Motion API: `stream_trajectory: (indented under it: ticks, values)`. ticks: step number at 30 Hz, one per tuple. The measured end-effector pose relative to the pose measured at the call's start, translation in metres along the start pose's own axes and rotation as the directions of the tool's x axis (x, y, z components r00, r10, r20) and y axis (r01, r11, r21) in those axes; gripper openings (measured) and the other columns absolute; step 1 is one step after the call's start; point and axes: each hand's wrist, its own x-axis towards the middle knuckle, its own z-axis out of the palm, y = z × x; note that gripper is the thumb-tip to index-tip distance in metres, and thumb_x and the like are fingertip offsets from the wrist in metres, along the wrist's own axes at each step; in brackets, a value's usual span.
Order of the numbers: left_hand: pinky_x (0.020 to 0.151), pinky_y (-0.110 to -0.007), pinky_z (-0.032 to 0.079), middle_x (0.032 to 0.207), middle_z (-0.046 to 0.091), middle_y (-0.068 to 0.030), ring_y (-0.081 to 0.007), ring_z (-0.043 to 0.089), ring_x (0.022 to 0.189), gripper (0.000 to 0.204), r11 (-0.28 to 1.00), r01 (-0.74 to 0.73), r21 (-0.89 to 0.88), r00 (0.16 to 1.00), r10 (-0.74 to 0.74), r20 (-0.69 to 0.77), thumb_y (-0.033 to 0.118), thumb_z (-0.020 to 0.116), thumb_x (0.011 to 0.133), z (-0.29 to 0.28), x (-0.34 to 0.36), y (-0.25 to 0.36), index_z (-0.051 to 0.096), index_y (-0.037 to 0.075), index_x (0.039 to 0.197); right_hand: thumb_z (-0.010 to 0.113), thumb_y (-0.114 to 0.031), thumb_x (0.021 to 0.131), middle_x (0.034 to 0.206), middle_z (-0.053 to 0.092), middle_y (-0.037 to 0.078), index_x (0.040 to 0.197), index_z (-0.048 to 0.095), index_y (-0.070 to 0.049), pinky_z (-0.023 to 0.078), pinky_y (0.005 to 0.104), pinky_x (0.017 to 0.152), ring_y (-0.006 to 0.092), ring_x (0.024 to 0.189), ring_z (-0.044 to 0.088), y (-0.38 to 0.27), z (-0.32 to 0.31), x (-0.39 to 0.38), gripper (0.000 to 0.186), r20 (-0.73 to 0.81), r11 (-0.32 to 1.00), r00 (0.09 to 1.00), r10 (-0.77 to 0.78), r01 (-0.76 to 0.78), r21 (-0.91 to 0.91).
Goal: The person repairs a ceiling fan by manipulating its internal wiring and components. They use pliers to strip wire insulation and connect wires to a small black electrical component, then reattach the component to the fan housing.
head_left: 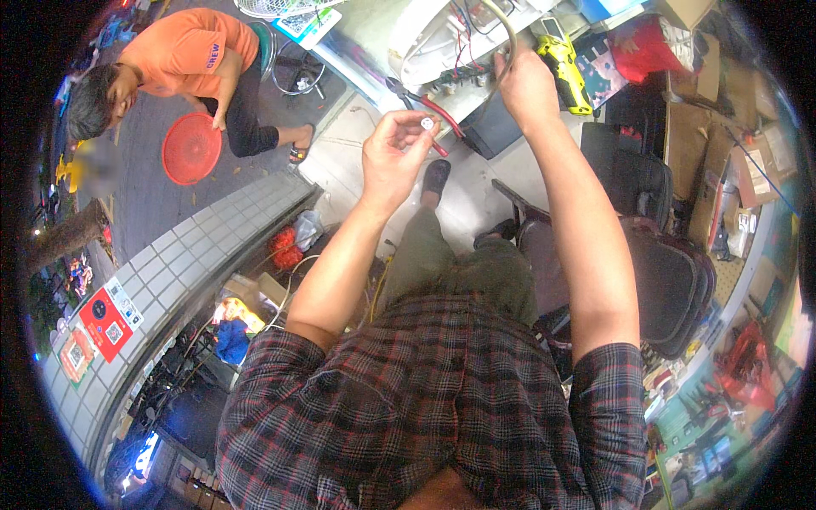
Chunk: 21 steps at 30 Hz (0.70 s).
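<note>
My left hand point(393, 157) has its fingers closed on a small white round piece point(427, 123), held in a pinch. Just behind it, red-handled pliers point(448, 119) lie slanted at the bench edge. My right hand point(529, 95) is raised at the bench, fingers curled round a beige hose point(508, 30). Beside those fingers are a white plastic appliance point(416, 38) with exposed wires and a dark part point(452, 82). A yellow power tool point(561, 68) lies right of my right hand, and a dark box point(497, 127) is below the bench edge.
A person point(187, 59) in orange at the left holds a red round tray point(191, 149). A tiled ledge point(161, 263) separates me from the pavement. A black chair point(646, 280) and bags stand at my right, with cardboard boxes point(756, 178) beyond. A red bag point(646, 47) is on the bench.
</note>
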Motion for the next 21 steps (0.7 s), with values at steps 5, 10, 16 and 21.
stream_trajectory:
  ticks: [5, 10, 16, 21]
  values:
    - [0.087, -0.028, 0.055, 0.113, 0.069, -0.0112, -0.0145, 0.068, 0.098, 0.025, 0.998, 0.025, -0.053, 1.0, -0.025, 0.01, -0.004, 0.068, 0.093, -0.001, -0.003, 0.008, 0.059, -0.002, 0.116, 0.065, -0.021, 0.096, 0.094, 0.069, 0.018, 0.107, 0.058, 0.0, 0.057, 0.0391, 0.07, 0.0322, 0.082, 0.07, -0.026, -0.03, -0.05, 0.026, 0.017, 0.829, 0.967, 0.255, -0.228, 0.511]
    - [0.088, -0.03, 0.056, 0.113, 0.068, -0.0116, -0.0172, 0.068, 0.1, 0.026, 0.999, 0.047, 0.012, 0.994, -0.048, 0.1, -0.004, 0.068, 0.093, -0.002, -0.009, 0.01, 0.059, -0.002, 0.117, 0.062, -0.014, 0.1, 0.097, 0.069, 0.007, 0.116, 0.056, -0.005, 0.056, 0.0251, 0.067, 0.0133, 0.082, 0.068, -0.028, -0.051, -0.126, 0.019, 0.473, -0.168, 0.863, 0.179, -0.447, 0.878]
    - [0.085, -0.026, 0.054, 0.113, 0.069, -0.0097, -0.014, 0.067, 0.101, 0.025, 0.97, 0.124, -0.207, 0.969, -0.074, 0.234, -0.004, 0.069, 0.092, 0.018, -0.035, 0.05, 0.062, -0.002, 0.116, 0.065, -0.009, 0.098, 0.109, 0.069, 0.013, 0.122, 0.059, -0.005, 0.061, 0.0332, 0.078, 0.0203, 0.09, 0.07, -0.063, -0.105, -0.154, 0.026, 0.459, -0.274, 0.889, 0.01, -0.439, 0.856]
    - [0.085, -0.026, 0.054, 0.112, 0.066, -0.0082, -0.013, 0.066, 0.101, 0.024, 0.979, 0.005, -0.205, 0.942, 0.063, 0.329, -0.005, 0.069, 0.091, 0.043, -0.052, 0.078, 0.062, -0.001, 0.114, 0.068, -0.005, 0.095, 0.111, 0.069, 0.012, 0.12, 0.062, -0.003, 0.06, 0.0377, 0.083, 0.0214, 0.098, 0.069, -0.047, -0.113, -0.176, 0.026, 0.335, -0.128, 0.942, 0.031, -0.328, 0.936]
